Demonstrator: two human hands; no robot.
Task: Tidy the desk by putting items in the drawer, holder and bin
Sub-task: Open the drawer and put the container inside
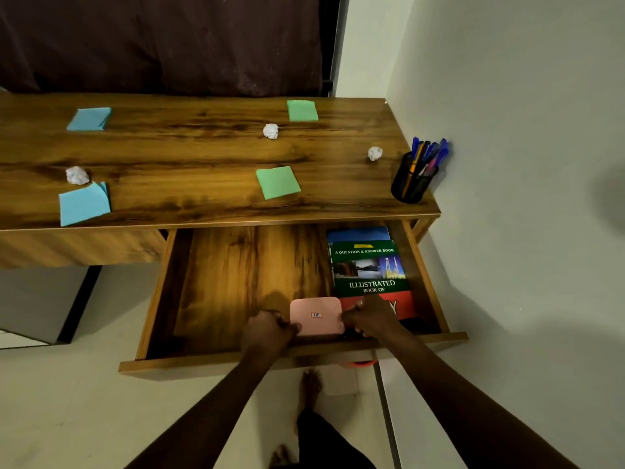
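- Desk (203, 154): dark-grained wood top, set in a room corner, running from 9 o'clock to 3 o'clock across the view.
- Room: pale wall (507, 130) at 3 o'clock, dark curtain (162, 42) at 12 o'clock behind the desk, light floor (67, 401) below.
- Drawer (236, 272): pulled fully open at the desk's right half, wooden floor bare on its left side.
- Pink case (316, 316): flat, with rounded corners and a small label on its face. It sits inside the drawer at 6 o'clock, just behind the front panel.
- Left hand (267, 333): at 9 o'clock of the case, fingers curled, pinching its left edge.
- Right hand (368, 318): at 3 o'clock of the case, gripping its right edge. It partly covers the book's lower red band.
- Green book (368, 269): lies in the drawer's right side, just beside the case at 1 o'clock, on top of a blue book (358, 233).
- Pen holder (411, 184): black mesh cup at the desk's right front corner, filled with pens (429, 152) (mostly blue-capped).
- Paper balls, three, all on the desktop: centre ball (271, 131), right ball (374, 153) near the holder, left ball (77, 175).
- Sticky pads, four: far blue pad (89, 119), near blue pad (84, 204) just beside the left ball, far green pad (302, 110), near green pad (278, 182).
- Bare foot (311, 384): on the floor under the drawer front.
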